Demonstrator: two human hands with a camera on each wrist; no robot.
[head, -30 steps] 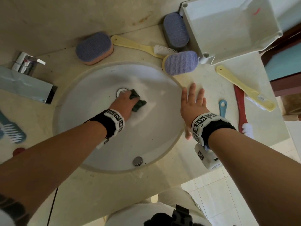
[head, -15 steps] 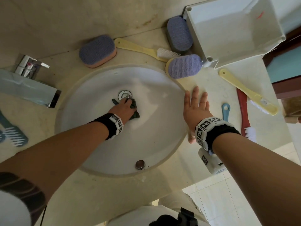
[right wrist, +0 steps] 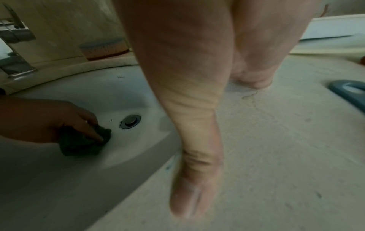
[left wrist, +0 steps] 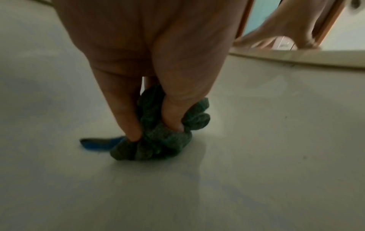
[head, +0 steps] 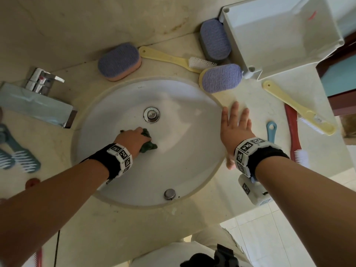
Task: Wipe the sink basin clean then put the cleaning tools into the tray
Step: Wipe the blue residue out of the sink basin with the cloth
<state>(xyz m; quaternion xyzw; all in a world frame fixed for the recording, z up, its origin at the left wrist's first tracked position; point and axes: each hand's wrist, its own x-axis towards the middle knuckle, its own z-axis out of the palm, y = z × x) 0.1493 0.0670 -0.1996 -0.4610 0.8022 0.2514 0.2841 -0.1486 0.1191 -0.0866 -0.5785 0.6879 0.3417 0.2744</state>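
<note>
Green cloth bunched on the white basin floor, just below the drain, clamped under the left hand. Fingers curled round the wad and pressing it down onto the porcelain; one blue edge sticking out to the side in the left wrist view. Right hand flat and slack on the bench at the basin's right rim, fingers spread straight, holding nothing, thumb hanging over the rim. Overflow plug on the near wall of the basin.

White tray at the far right corner of the bench, tilted, with nothing visible inside. Around it, all outside: grey sponge touching the tray's left wall, yellow sponge just beside its near corner, overlapping the basin rim, pink sponge well apart to the left. Yellow brush lying between pink and grey sponges. Second yellow brush, red brush and blue handle right of the right hand. Teal brushes at the left edge, below the tap.
</note>
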